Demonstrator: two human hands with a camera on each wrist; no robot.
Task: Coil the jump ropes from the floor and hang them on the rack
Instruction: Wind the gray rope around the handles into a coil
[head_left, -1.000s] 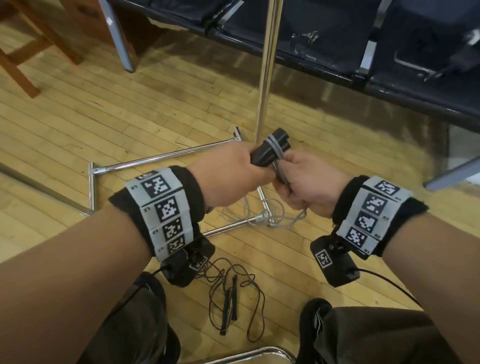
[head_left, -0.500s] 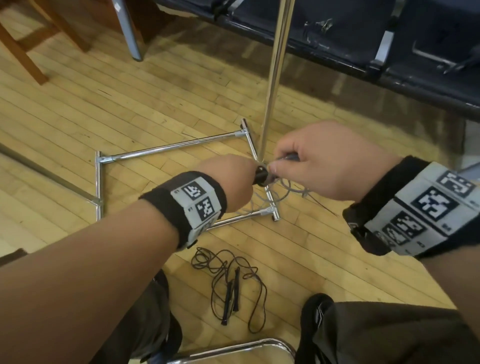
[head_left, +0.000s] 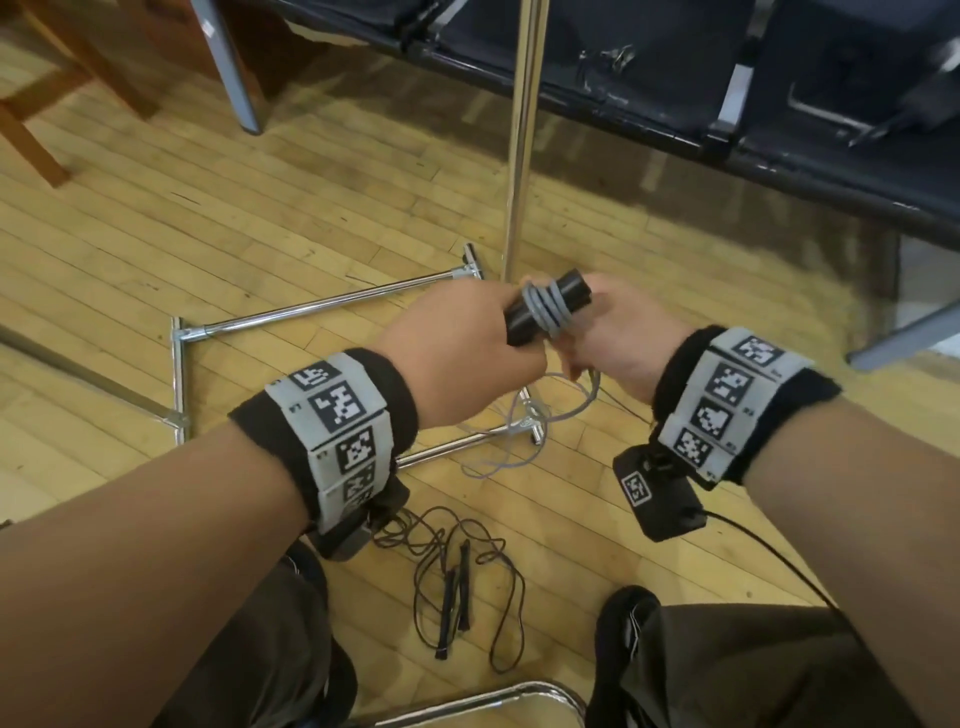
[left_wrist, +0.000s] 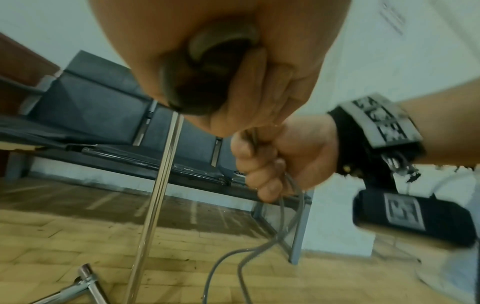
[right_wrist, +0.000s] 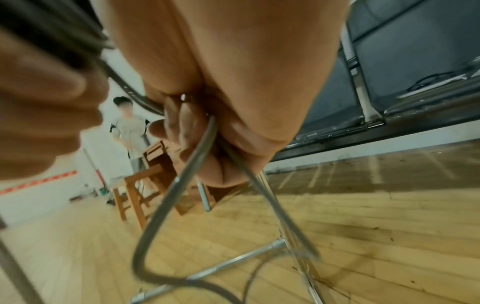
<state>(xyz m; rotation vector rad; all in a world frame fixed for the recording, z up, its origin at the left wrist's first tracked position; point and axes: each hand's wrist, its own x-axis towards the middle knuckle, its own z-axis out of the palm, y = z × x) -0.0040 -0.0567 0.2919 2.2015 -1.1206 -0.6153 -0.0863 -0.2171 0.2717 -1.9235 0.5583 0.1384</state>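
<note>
A black thin-corded jump rope (head_left: 457, 582) lay tangled on the pale wooden plank floor (head_left: 156, 249) nearest the person's knees. Above it, the left hand (head_left: 457, 348) was curled around black cylindrical handles (head_left: 550, 306) wound with grey cord (head_left: 545, 312). The right hand (head_left: 618, 343) pinched that cord's slack, which trailed onto the chrome tubular rack (head_left: 322, 306). Dark bench seats (head_left: 779, 93) stood beyond.

Grey rope (head_left: 545, 309) wound around black handles (head_left: 550, 306); black jump rope (head_left: 457, 582) tangled on floor.
</note>
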